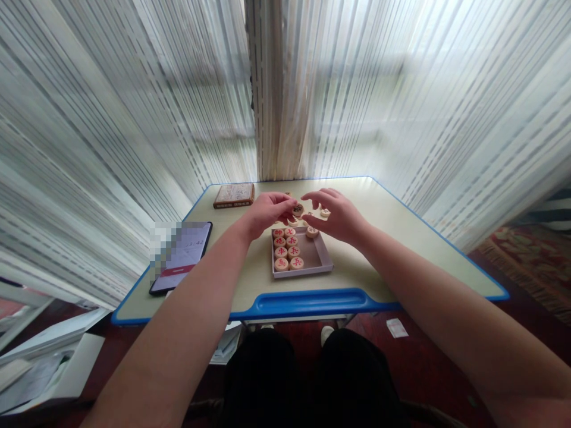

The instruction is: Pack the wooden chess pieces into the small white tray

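Between the thumb and fingers of my left hand (pixel 270 211) is a round Chinese chess piece (pixel 298 209) with a dark character, tilted toward me. My right hand (pixel 335 215) is close on the other side of it, thumb and fingers spread apart with nothing between them. Below both hands lies a shallow open box (pixel 314 258). Pieces with red characters, such as this one (pixel 296 263), fill two columns along its left side. One more piece (pixel 312 232) sits at the box's upper right. Several loose pieces lie behind the box, partly covered by my hands; one piece (pixel 325 212) shows beside my right fingers.
The pale table (pixel 401 255) has a blue rim and a blue front tray (pixel 312 298). A brown patterned box (pixel 234 195) lies at the back left, and a tablet-like device (pixel 182 258) at the left edge. Striped curtains (pixel 357 89) hang behind.
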The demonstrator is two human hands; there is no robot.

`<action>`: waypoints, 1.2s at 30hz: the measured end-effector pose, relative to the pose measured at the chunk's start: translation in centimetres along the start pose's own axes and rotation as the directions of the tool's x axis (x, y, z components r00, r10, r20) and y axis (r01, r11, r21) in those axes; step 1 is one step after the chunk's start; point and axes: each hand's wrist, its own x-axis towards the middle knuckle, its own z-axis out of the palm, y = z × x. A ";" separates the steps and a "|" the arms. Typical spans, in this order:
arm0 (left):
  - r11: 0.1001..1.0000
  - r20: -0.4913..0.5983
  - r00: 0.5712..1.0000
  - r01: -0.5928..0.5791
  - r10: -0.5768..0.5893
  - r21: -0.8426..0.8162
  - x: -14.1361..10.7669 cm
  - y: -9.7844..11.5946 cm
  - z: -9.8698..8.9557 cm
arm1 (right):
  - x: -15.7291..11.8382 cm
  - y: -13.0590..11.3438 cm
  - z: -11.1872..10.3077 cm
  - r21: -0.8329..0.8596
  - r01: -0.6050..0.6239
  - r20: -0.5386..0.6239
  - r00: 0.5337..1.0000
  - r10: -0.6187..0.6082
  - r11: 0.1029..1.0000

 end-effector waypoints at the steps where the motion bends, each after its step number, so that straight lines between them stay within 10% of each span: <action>1: 1.000 0.013 1.000 -0.002 0.002 0.003 -0.1 0.1 0.1 | 0.0 -0.2 0.0 0.012 0.019 0.005 1.000 -0.019 1.000; 21: 0.990 0.107 0.994 0.015 0.000 -0.139 -0.3 0.1 -0.1 | 0.0 -0.7 -0.6 0.055 -0.048 -0.050 0.997 0.050 0.997; 36: 0.852 0.210 0.962 -0.256 0.176 0.457 -1.6 0.5 2.4 | 0.0 -0.6 -1.6 -0.087 -0.230 -0.266 0.943 0.200 0.969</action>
